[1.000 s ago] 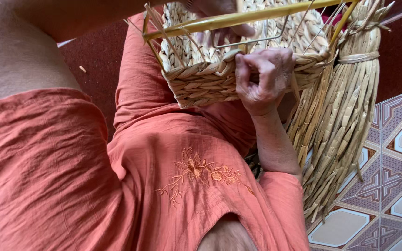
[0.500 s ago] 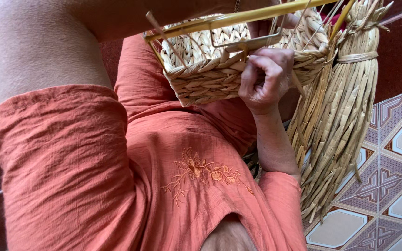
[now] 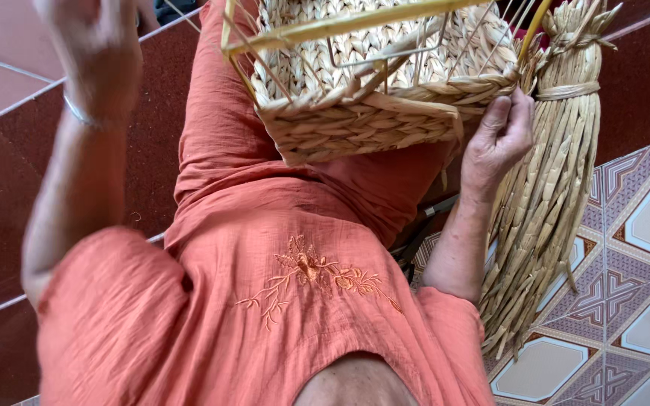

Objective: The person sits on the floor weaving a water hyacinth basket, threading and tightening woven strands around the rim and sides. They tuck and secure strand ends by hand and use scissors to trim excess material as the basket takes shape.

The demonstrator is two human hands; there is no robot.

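A half-woven basket (image 3: 374, 98) sits at the top of the view, around twelve o'clock, resting over the person's lap. Its wall is made of thick, pale straw braids laid in rows, and its nearest edge is a heavy twisted rim. A yellow frame (image 3: 355, 21) of thin rods runs across the open top, with thinner wires standing up inside it.

The right hand (image 3: 499, 139) is at two o'clock, just under the basket's right corner. Its fingers are curled shut, and the fingertips pinch the braided rim at that corner, thumb pressing against the straw. The left hand (image 3: 95, 45) is raised at ten o'clock, well apart from the basket and blurred; I cannot tell whether its fingers are open or closed, nor whether it holds anything. A thin bangle (image 3: 77, 114) circles that wrist.

Just beside the right hand, running from one o'clock down to four o'clock, hangs a bundle of dried reeds (image 3: 551, 195), tied near its top with a straw band. An orange shirt (image 3: 280, 301) with a small embroidered flower fills the lower middle. Dark red tiles (image 3: 1, 173) lie at nine o'clock, patterned tiles (image 3: 633, 248) at four o'clock.
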